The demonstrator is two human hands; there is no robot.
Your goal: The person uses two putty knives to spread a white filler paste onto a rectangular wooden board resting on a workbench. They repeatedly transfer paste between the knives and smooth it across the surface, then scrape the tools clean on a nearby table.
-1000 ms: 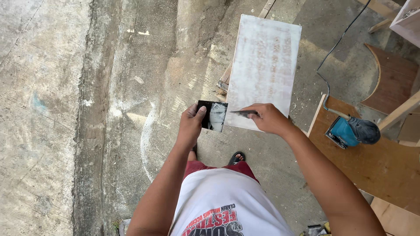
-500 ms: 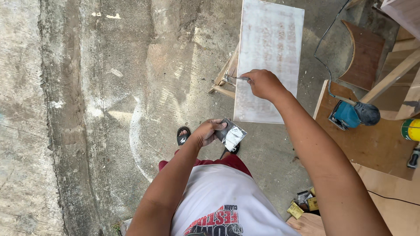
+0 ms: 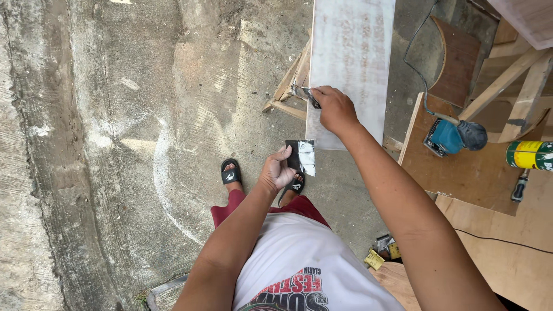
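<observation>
The right hand [image 3: 334, 109] was closed around a small putty knife [image 3: 304, 94], its blade meeting the left edge of a white-coated board [image 3: 352, 63]. The board lay flat on a wooden stand [image 3: 291, 86], of which only a few slats showed at the left side, over the concrete floor [image 3: 115, 144]. The left hand [image 3: 276, 171] was held lower, near the person's waist, with thumb and fingers gripping a dark square plate [image 3: 302, 157] that carried a smear of white filler on its right half.

The putty knife looked light and stiff, with a thin metal blade that would likely flex a little under pressure. It was held by the handle, which the fingers hid, so only the blade showed. The plate seemed thin, rigid and light; it was pinched along its left side, which kept the fingers off the wet filler, and that bare side looked like the safest place to hold it. The filler itself was probably soft and sticky and would smear on contact. The board appeared broad, flat and stiff, and probably too heavy for one hand. Its coated face looked dusty and patchy, so it was best taken by its long edges.

To the right, a blue sander [image 3: 452, 137] with its cord rested on a plywood worktop [image 3: 461, 184], beside a yellow-and-green can [image 3: 530, 154].
</observation>
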